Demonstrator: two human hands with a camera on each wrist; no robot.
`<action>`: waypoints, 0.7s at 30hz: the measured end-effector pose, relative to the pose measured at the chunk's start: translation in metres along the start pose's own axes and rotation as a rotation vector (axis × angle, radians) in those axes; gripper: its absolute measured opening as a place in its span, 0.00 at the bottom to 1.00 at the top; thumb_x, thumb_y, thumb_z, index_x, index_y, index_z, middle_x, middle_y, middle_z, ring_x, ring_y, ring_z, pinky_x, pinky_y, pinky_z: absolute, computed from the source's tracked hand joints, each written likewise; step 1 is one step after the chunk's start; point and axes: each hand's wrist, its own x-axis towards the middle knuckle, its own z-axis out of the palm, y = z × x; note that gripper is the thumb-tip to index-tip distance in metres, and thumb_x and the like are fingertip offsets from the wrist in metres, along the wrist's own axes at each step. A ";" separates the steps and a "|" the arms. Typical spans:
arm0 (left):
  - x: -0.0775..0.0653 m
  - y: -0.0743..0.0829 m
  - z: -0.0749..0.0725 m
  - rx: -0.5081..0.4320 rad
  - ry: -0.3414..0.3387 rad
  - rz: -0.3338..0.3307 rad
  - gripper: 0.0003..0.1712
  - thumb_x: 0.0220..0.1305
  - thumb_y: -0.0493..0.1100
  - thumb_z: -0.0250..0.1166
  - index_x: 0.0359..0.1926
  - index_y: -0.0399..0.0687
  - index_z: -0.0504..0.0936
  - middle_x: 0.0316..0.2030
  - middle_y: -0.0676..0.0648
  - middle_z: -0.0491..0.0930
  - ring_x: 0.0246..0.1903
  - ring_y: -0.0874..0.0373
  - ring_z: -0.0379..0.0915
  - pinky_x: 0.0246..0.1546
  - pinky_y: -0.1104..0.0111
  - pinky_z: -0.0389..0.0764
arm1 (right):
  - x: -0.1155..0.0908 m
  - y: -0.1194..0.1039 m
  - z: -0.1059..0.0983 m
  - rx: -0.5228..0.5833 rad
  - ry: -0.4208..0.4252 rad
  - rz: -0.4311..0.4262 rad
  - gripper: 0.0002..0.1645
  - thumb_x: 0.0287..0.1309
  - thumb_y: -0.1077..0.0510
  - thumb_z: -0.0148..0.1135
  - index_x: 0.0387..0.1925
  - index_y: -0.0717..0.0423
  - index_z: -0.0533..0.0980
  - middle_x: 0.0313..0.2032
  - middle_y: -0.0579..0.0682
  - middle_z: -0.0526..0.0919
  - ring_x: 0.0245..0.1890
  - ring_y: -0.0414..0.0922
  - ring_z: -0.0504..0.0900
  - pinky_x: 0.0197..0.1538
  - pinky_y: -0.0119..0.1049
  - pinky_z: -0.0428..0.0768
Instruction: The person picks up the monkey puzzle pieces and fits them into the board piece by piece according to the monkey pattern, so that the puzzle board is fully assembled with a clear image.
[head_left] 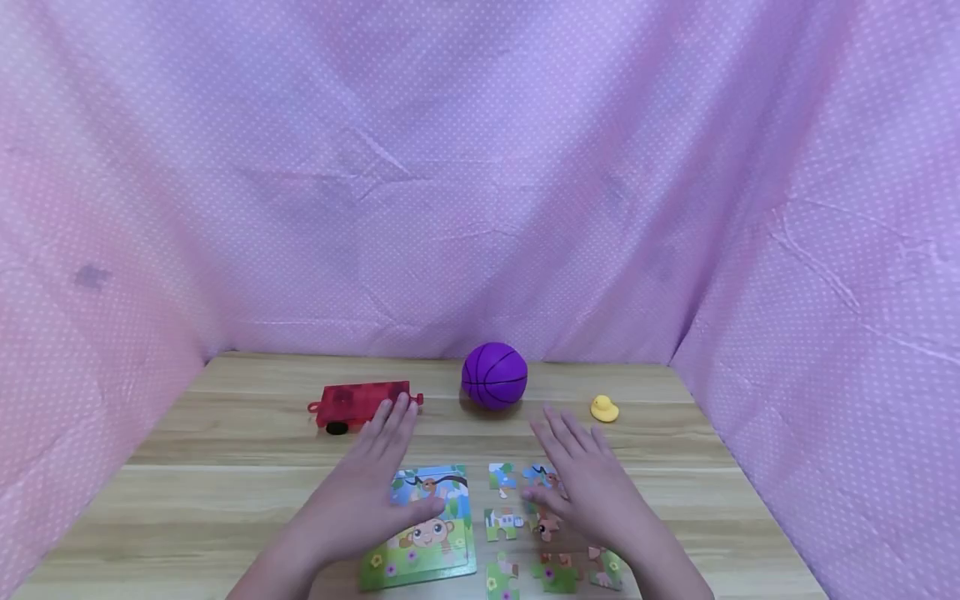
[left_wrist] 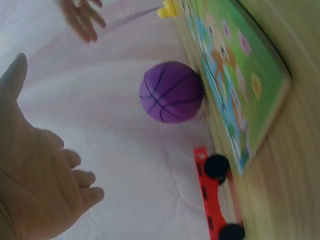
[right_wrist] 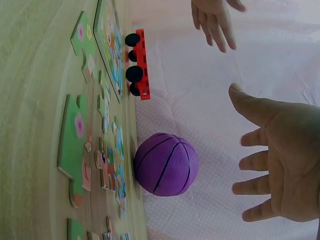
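My left hand hovers with straight fingers above a puzzle board that carries a monkey picture. Nothing is in its grasp. To the right, my right hand is likewise stretched out, palm down and holding nothing, over loose puzzle pieces. Several of those pieces lie in rows beside the board, some covered by the right hand in the head view. Both wrist views show the palms raised over the table, with the left hand and the right hand apart from every object.
Beyond the left fingertips stands a red toy wagon with black wheels. A purple toy basketball sits at the back middle, and a yellow rubber duck at the right. Pink dotted cloth hangs around the wooden table.
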 end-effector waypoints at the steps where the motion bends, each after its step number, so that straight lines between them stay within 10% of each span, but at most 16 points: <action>1: -0.002 -0.004 -0.001 -0.013 -0.019 0.004 0.64 0.51 0.85 0.49 0.77 0.66 0.29 0.77 0.62 0.27 0.77 0.56 0.22 0.73 0.47 0.49 | 0.001 0.001 0.000 0.006 -0.010 0.002 0.54 0.58 0.21 0.46 0.75 0.49 0.58 0.76 0.52 0.54 0.74 0.56 0.57 0.70 0.64 0.57; 21: -0.026 -0.077 0.021 -0.029 -0.488 -0.022 0.75 0.39 0.87 0.58 0.78 0.48 0.46 0.78 0.46 0.44 0.76 0.41 0.38 0.70 0.40 0.51 | 0.042 0.022 0.034 0.154 -0.277 -0.107 0.44 0.55 0.38 0.67 0.68 0.50 0.67 0.65 0.50 0.75 0.63 0.52 0.74 0.64 0.53 0.73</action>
